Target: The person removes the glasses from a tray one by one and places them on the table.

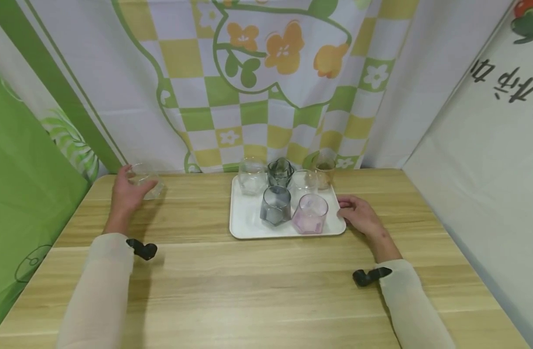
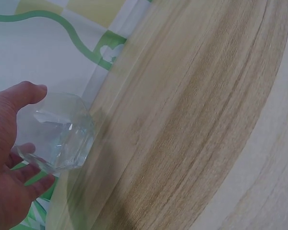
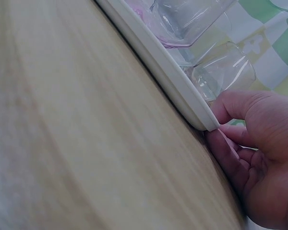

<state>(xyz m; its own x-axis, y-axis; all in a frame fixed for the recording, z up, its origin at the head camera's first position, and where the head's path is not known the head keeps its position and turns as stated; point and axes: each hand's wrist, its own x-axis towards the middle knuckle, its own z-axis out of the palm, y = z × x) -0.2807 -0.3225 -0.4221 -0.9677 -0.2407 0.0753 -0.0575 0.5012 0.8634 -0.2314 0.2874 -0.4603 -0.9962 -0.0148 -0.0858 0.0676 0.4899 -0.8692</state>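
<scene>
At the table's far left corner my left hand (image 1: 125,196) grips a clear faceted glass (image 1: 155,188), thumb on one side and fingers on the other. The left wrist view shows this glass (image 2: 69,129) tilted, close over the tabletop. My right hand (image 1: 363,216) pinches the right edge of a white tray (image 1: 244,220). In the right wrist view the thumb lies at the top of the tray rim (image 3: 182,86), with fingers beneath it. On the tray stand a pink glass (image 1: 310,217), a grey glass (image 1: 276,208), a dark glass (image 1: 280,172), an amber glass (image 1: 325,175) and clear glasses (image 1: 252,180).
The wooden table (image 1: 249,286) runs back to a patterned curtain (image 1: 253,114). A green cloth (image 1: 26,184) hangs on the left and a white wall panel (image 1: 480,160) stands on the right. Each sleeve carries a small black wrist camera (image 1: 144,249).
</scene>
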